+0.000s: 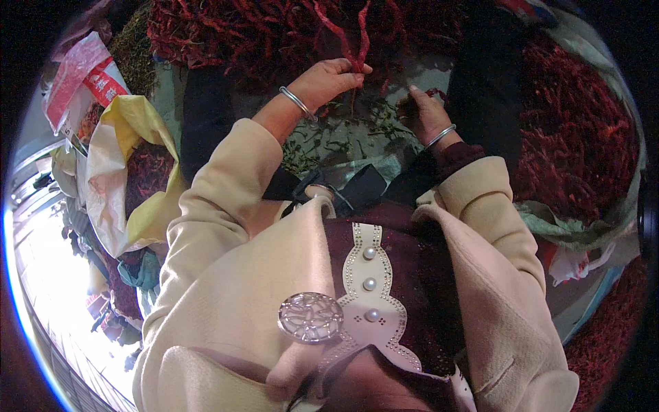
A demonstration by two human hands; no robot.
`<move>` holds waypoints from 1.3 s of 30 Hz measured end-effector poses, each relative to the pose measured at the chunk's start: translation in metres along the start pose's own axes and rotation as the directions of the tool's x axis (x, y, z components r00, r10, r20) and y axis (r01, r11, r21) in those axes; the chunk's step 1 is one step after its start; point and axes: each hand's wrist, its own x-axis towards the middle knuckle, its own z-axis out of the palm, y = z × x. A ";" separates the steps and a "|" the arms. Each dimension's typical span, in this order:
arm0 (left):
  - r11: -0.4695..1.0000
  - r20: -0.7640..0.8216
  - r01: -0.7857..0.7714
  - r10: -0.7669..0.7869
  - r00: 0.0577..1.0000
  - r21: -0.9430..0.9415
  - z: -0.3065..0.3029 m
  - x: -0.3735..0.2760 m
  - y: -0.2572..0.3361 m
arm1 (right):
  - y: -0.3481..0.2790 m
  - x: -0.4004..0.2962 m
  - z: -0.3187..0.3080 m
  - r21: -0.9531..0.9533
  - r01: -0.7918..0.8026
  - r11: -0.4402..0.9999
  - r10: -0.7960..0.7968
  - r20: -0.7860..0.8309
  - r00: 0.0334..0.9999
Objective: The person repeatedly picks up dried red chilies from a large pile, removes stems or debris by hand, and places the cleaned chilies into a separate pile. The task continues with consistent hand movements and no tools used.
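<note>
My left hand [334, 80] pinches a pair of long dried red chili peppers [355, 44] between thumb and fingers. Their tips point away from me, and a thin stem [353, 100] hangs below the grip. To its right, my right hand [431, 112] has its thumb raised and its fingers partly in shadow. A dark red chili piece [437, 93] shows just behind that hand; whether it is gripped is unclear. Below both hands, loose green-brown stems [304, 147] lie scattered on a grey sheet [360, 136].
A heap of dried red chilies [216, 33] lies beyond my hands. At the right stands a large open sack of chilies [571, 134]. On the left are a yellow-white woven sack [105, 180] with chilies inside and a red-white printed bag [77, 77]. A stem pile [135, 51] sits behind them.
</note>
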 end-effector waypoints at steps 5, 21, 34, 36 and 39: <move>0.817 0.207 0.154 -0.044 0.977 -0.555 0.018 -0.002 -0.018 | 0.003 0.002 -0.004 -0.057 0.028 0.998 -0.013 0.233 0.972; 0.673 0.190 0.434 -0.407 0.893 -0.598 0.075 -0.015 -0.029 | 0.015 0.008 -0.007 -0.530 0.372 0.763 -0.285 0.240 0.928; 0.971 -0.084 -0.118 0.138 0.987 0.206 0.096 -0.024 -0.036 | 0.022 0.007 -0.005 -0.496 0.317 0.809 -0.267 0.171 0.949; 0.936 0.210 -0.217 0.161 0.964 0.279 0.105 -0.024 -0.014 | 0.019 0.013 -0.010 -0.439 0.194 0.877 -0.099 0.230 0.968; 0.958 0.215 -0.166 0.116 0.970 0.236 0.102 -0.023 -0.015 | 0.017 0.013 -0.010 -0.176 0.060 0.982 -0.052 0.052 0.997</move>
